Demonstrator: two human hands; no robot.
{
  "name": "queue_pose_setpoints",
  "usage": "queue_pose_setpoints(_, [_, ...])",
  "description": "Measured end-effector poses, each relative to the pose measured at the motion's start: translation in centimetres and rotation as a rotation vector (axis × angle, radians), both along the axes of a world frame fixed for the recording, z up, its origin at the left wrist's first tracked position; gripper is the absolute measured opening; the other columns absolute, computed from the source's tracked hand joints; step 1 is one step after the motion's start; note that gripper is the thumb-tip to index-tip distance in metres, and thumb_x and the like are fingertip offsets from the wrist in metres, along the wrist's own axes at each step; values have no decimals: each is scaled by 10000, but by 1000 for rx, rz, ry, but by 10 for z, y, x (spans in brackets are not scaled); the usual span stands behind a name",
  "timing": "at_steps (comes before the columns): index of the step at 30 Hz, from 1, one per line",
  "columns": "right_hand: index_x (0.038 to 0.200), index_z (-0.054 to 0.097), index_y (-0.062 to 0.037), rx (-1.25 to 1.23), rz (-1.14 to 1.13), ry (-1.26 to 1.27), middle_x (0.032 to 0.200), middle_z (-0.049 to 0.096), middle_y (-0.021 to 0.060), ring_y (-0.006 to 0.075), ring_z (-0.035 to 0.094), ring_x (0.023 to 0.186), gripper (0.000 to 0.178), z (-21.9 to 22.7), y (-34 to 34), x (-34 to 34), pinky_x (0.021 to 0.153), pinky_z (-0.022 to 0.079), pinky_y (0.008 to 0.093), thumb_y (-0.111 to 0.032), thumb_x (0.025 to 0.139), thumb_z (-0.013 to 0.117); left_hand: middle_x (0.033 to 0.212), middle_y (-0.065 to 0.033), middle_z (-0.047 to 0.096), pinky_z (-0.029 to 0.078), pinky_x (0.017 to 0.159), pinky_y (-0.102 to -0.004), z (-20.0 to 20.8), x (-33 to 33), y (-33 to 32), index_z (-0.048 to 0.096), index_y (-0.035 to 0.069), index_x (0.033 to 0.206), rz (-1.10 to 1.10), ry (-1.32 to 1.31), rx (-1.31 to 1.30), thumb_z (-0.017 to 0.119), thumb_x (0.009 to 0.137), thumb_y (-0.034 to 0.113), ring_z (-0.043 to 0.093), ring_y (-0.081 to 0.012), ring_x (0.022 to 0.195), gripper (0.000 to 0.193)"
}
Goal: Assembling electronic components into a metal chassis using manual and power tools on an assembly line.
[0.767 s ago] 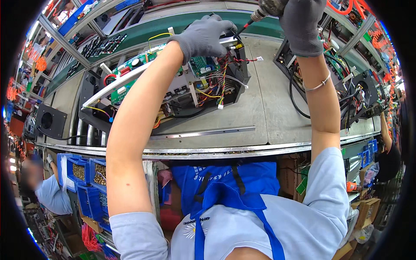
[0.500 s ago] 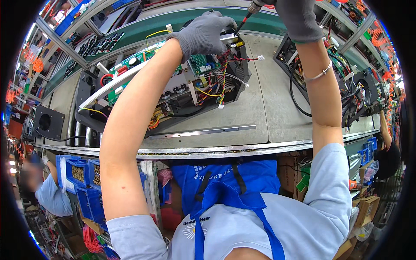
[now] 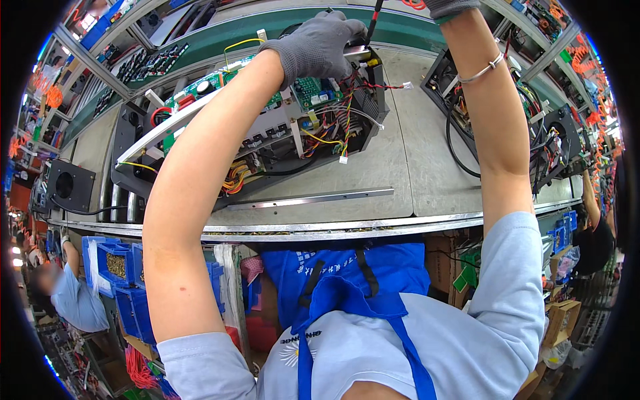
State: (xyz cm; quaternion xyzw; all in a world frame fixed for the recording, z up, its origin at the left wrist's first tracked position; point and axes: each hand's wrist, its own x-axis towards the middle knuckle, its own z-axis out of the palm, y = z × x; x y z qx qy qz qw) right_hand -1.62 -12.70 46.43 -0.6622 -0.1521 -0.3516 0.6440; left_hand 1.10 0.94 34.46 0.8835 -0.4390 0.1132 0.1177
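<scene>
A dark open chassis (image 3: 363, 133) full of green circuit boards (image 3: 313, 93) and coloured wires stands on the bench. Along its top runs a pale metal bar (image 3: 167, 127). My left hand (image 3: 320, 45), in a grey glove, is closed round the far end of this bar. Close to its fingertips, a driver bit with a dark and red shaft (image 3: 375, 20) points down at the bar end. My right hand (image 3: 455, 7), also gloved, is at the top edge; its fingers are cut off by the picture, as is the driver's body.
A loose metal strip (image 3: 313, 199) lies near the bench's front edge. Another wired chassis (image 3: 533, 140) stands at the right, and a black fan panel (image 3: 70, 187) at the left. Blue bins of screws (image 3: 115, 263) hang below the bench. Co-workers (image 3: 77, 300) are at both sides.
My right hand has risen toward the top edge, and the driver with it, so less of both shows. My left hand has shifted slightly right and stays on the bar end.
</scene>
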Motion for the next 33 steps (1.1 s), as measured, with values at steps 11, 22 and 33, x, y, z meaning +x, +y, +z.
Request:
queue_pose_setpoints(11, [838, 592, -18, 93, 60, 117, 616, 589, 94, 162, 547, 438, 147, -1, -2, -15, 375, 418, 302, -159, 808, 618, 1134, -199, 533, 444, 985, -417, -1, 2, 0, 532, 89, 1304, -36, -2, 6, 687, 701, 135, 529, -370, 1116, 625])
queue_pose_setpoints(22, [910, 626, -1, -50, 54, -24, 728, 633, 94, 186, 637, 583, 205, -6, 4, 12, 508, 525, 316, -172, 796, 627, 1120, -190, 559, 457, 977, -412, -9, 9, -3, 559, 113, 1282, -18, -57, -29, 702, 679, 136, 557, -367, 1089, 620])
queue_pose_setpoints(33, [845, 575, -36, -124, 277, 115, 719, 605, 108, 200, 626, 558, 183, 20, -7, -3, 399, 466, 301, -213, 814, 612, 1140, -182, 637, 490, 932, -410, -9, 22, 2, 595, 116, 1251, -52, 20, -69, 787, 590, 266, 609, -344, 1083, 704])
